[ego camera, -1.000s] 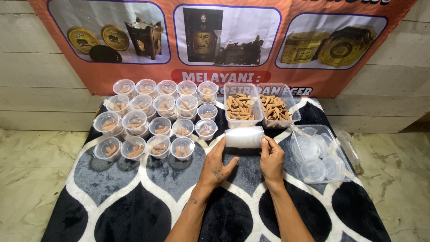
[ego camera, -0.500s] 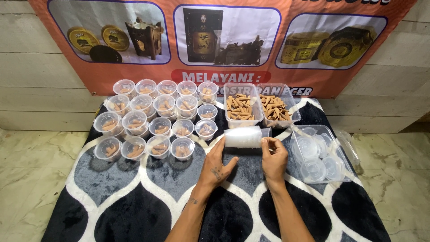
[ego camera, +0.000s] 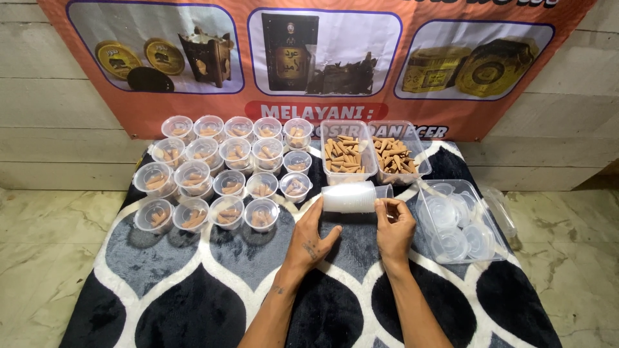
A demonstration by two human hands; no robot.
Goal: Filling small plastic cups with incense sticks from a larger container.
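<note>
Single head view, worn on the person's head, looking down and forward toward 12 o'clock at a patterned rug (ego camera: 193,290) on the floor. Mid range: both forearms enter from 6 o'clock, hands near frame centre. The tilt is shallow enough that the wall and an orange banner (ego camera: 193,106) fill the top third (no second view, so nothing shared).
</note>
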